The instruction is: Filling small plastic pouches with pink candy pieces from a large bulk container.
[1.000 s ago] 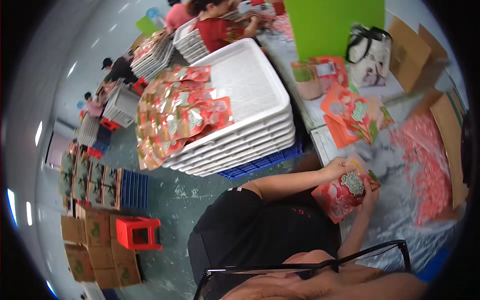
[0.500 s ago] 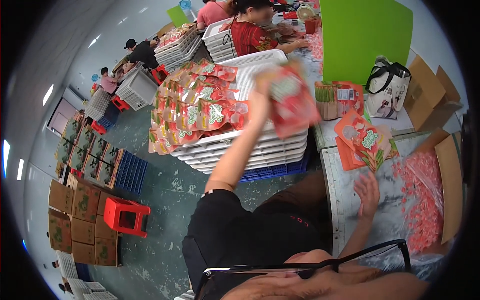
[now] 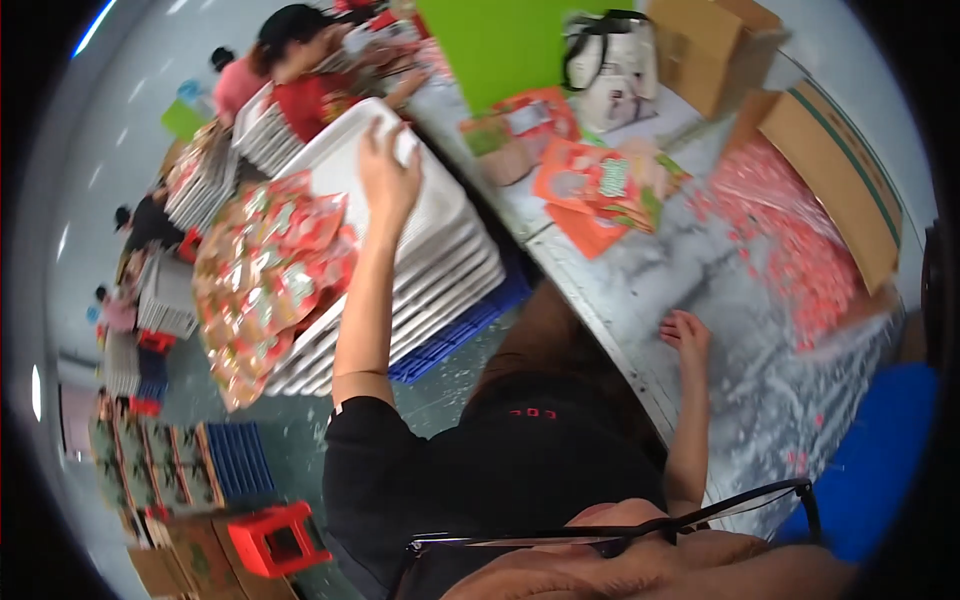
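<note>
My left hand point(image 3: 390, 185) reaches over the bare right part of the top white tray point(image 3: 345, 130), fingers spread and nothing in them. Beside it, on the tray's left part, lie many shiny red and orange printed pouches point(image 3: 285, 265) in overlapping rows. My right hand point(image 3: 688, 338) hovers at or just above the marbled tabletop point(image 3: 660, 280), its fingers curled loosely together with nothing visible in them. Beyond that hand, more flat pouches point(image 3: 590, 185) lie in a small pile. Small pink-red wrapped pieces point(image 3: 790, 240) spill from an open cardboard box point(image 3: 840, 190) at the right.
The trays are stacked on a blue pallet point(image 3: 450, 335) left of the table. Another bunch of pouches point(image 3: 510, 135), a white bag point(image 3: 612, 75) and a green panel point(image 3: 490, 45) stand farther back. A co-worker in red point(image 3: 305, 95) works beyond. A red stool point(image 3: 278, 540) stands on the floor.
The pouch in my left hand has been let go, and that hand is now spread over the tray. My right hand's fingers have curled in. The whole view has turned.
</note>
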`<state>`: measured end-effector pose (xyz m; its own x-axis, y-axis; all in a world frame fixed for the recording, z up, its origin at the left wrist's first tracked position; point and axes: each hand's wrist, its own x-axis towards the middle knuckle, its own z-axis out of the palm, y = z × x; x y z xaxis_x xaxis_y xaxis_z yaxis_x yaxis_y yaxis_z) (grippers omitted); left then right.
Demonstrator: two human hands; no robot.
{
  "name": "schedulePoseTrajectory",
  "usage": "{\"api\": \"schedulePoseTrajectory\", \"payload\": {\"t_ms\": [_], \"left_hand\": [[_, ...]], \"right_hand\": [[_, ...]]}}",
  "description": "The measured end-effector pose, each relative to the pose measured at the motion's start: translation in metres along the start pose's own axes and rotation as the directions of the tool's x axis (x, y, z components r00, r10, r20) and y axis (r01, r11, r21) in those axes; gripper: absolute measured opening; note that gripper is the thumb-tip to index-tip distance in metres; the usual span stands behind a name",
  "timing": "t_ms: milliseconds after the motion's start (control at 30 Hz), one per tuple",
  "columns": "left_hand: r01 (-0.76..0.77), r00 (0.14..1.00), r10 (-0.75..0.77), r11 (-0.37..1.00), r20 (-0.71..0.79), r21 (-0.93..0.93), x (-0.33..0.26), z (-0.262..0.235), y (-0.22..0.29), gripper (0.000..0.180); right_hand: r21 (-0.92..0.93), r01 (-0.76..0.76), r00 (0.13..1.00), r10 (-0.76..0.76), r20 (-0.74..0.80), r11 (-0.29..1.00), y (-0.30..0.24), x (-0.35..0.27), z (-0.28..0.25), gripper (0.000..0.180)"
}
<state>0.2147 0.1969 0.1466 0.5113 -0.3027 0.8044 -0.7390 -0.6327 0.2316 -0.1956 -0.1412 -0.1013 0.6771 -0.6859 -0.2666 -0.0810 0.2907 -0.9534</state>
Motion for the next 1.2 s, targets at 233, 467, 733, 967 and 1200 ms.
{"api": "schedulePoseTrajectory", "payload": {"t_ms": [233,467,733,967,1200], "left_hand": [[0.117,0.792,0.097,0.945,0.603,-0.304,-0.053,0.181,0.198,0.043],[0.145,0.756,-0.050,0.985,0.653,-0.093,-0.094,0.278,0.244,0.053],[0.443,0.718,-0.069,0.813,0.692,-0.379,-0.079,0.237,0.225,0.034],[0.284,0.618,0.391,0.698,0.682,-0.657,-0.116,0.143,0.256,0.033],[0.821,0.435,0.211,0.306,0.875,-0.482,-0.150,0.132,0.236,0.028]], "right_hand": [[-0.024,0.070,0.996,-0.071,-0.056,0.997,-0.001,-0.012,0.010,0.021],[-0.086,0.063,0.994,-0.070,-0.089,0.994,-0.002,-0.020,0.014,0.019],[-0.087,0.047,0.989,-0.059,-0.133,0.995,-0.008,-0.021,0.020,0.018],[-0.814,0.578,0.494,-0.822,0.282,0.068,-0.122,-0.032,0.076,0.030],[-0.805,0.593,0.585,-0.700,0.411,0.024,-0.097,-0.056,0.093,0.026]]}}
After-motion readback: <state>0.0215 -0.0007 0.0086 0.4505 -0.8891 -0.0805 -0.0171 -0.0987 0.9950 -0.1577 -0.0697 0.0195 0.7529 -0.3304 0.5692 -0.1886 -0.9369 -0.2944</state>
